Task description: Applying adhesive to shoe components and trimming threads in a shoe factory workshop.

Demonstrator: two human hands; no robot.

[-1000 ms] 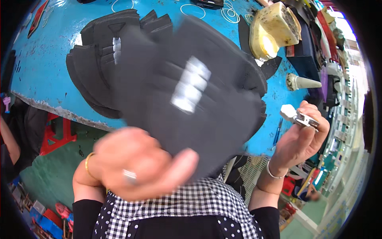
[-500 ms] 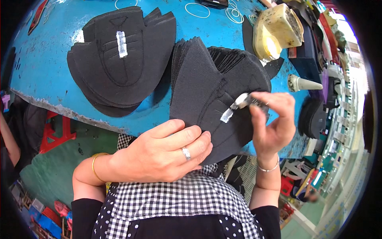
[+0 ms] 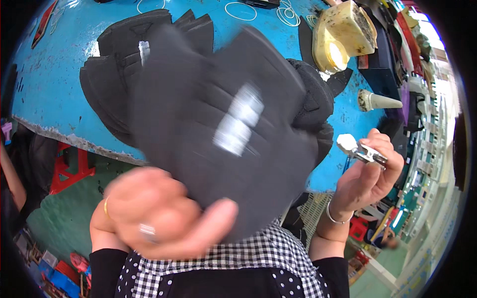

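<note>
My left hand (image 3: pixel 169 213), smeared by motion, grips the lower edge of a black shoe-upper-like piece (image 3: pixel 198 144). That piece is lifted and tilted over the table, also blurred, with a wet-looking white patch in its middle. My right hand (image 3: pixel 370 174) pinches a small metal clip (image 3: pixel 370 155), whose jaws hold a white dauber pad (image 3: pixel 346 142); it is held up to the right, apart from the piece. Partly hidden behind the lifted piece is a stack of similar black pieces (image 3: pixel 318 94). At left lies another black pile (image 3: pixel 107 97), with a white strip showing on top.
On the blue table (image 3: pixel 44 94) stands a stained cream tub (image 3: pixel 323 49) holding pale liquid, at the far right. A whitish cone-shaped nozzle (image 3: pixel 382 102) lies nearer. Thin white rings (image 3: pixel 240 11) rest at the back. A red stool (image 3: pixel 72 169) is on the floor at left.
My left hand has taken hold of the top black piece and raised it leftward off the stack. My right hand has drawn the dauber away from the piece, down and right.
</note>
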